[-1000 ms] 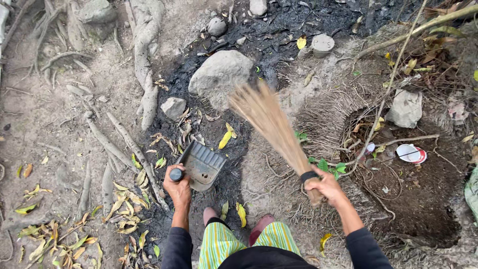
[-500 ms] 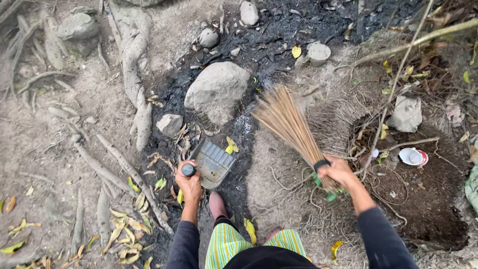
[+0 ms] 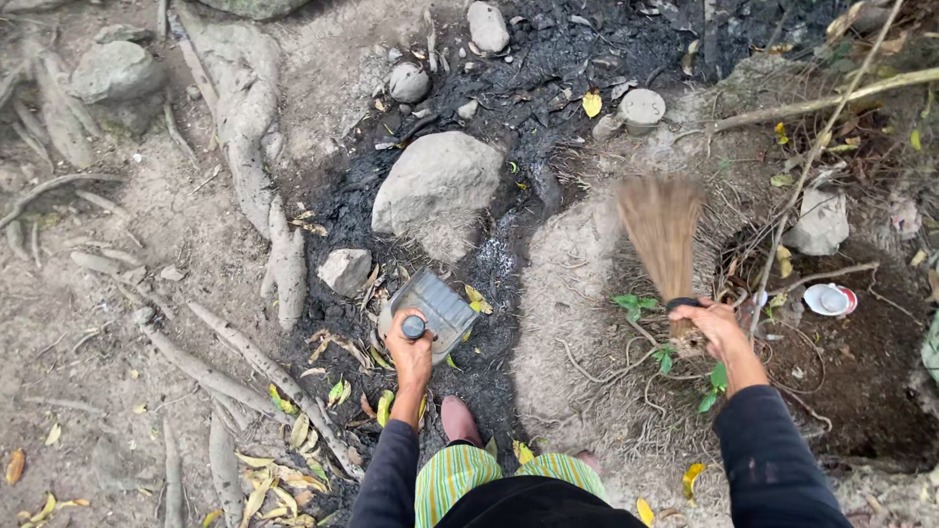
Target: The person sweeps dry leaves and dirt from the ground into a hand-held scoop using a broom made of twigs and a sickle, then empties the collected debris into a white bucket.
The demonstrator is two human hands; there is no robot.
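- The dustpan (image 3: 435, 311) is grey and lies on the black, burnt ground, just below the large grey rock (image 3: 435, 186), with its open mouth turned up and to the right.
- The left hand (image 3: 411, 354) holds the dustpan by its short handle; the fingers are wrapped tightly around it, and the round dark end of the handle shows above the fist.
- The broom (image 3: 663, 230) is a bundle of dry brown straw. It stands over the pale sandy ground to the right of the dustpan, well apart from it, and its bristles are blurred.
- The right hand (image 3: 717, 328) grips the broom at the dark band at its base, with the fingers closed around it.
- A small grey stone (image 3: 344, 270) sits just left of the dustpan, and yellow leaves (image 3: 476, 299) lie beside its right edge.
- Thick tree roots (image 3: 249, 186) run over the dry earth at the left.
- A white and red lid (image 3: 827, 299) lies in the dark hollow at the right.
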